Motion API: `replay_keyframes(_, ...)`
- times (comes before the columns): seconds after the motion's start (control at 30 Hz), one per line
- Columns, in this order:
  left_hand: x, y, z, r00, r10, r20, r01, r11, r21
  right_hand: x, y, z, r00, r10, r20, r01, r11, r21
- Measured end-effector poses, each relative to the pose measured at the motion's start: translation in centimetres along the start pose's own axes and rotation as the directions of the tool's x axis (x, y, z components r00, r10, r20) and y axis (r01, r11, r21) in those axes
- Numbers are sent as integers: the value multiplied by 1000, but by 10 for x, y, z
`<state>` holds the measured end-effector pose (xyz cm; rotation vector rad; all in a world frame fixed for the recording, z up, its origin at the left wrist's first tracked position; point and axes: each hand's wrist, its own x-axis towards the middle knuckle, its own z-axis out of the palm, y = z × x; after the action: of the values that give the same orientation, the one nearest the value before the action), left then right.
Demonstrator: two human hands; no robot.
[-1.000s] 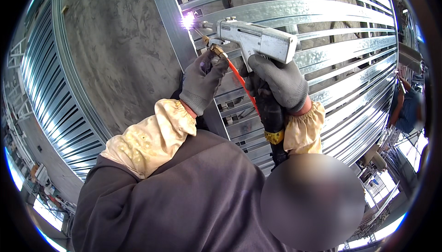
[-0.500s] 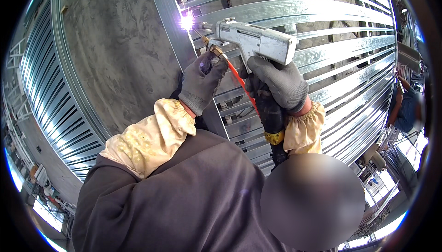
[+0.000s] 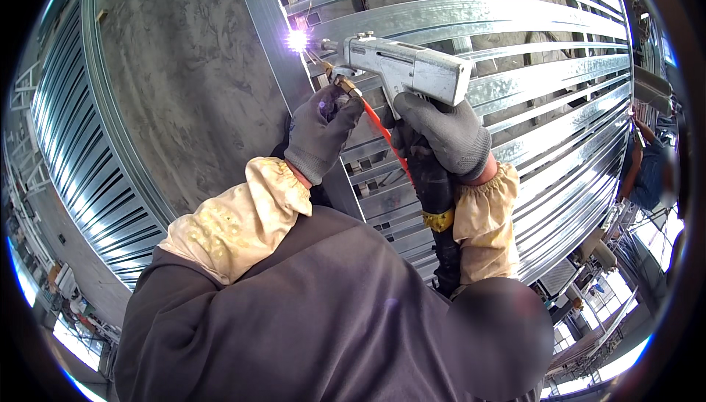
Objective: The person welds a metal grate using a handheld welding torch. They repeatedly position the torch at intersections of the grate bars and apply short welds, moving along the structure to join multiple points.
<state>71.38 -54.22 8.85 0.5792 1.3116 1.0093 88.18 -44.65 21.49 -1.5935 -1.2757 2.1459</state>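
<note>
My gloved right hand [image 3: 450, 141] is wrapped around the handle of a silver-white handheld welding gun [image 3: 412, 70]. The gun's nozzle points left at a bright violet-white arc [image 3: 297, 40] on the metal side rail [image 3: 263, 23] of a large slatted panel. Below the nozzle, my gloved left hand [image 3: 320, 134] pinches the brass wire-feed fitting [image 3: 348, 87]. A red-orange hose [image 3: 384, 134] runs from that fitting toward the gun's handle. A thick black cable sleeve [image 3: 430, 181] with a yellow band hangs below my right hand. Glare hides the weld spot itself.
Shiny metal slats [image 3: 529, 82] of the panel spread across the right, with gaps between them. Another slatted panel [image 3: 88, 137] lies at the left beyond a strip of grey, scuffed floor [image 3: 173, 71]. At the far right edge is another person [image 3: 651, 174] in blue.
The gun and the arc have shifted very slightly left and down along the rail. Both hands keep their grips. A blurred round patch at the lower right has moved down and left.
</note>
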Motion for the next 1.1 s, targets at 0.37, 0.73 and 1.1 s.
replay_keyframes(0.37, -2, -2, 1, 1000, 31, -2, -31, 999, -9, -2, -1, -1, 1000, 9, 28, -8, 999, -43)
replay_keyframes(0.73, -3, -4, 0, 1000, 23, 13, -24, 998, 64, -5, 1, -2, 998, 47, 33, -47, 999, -2)
replay_keyframes(1.1, -7, 0, 2, 998, 52, 22, -54, 996, 65, -9, 11, 2, 1000, 11, -22, -10, 999, 33)
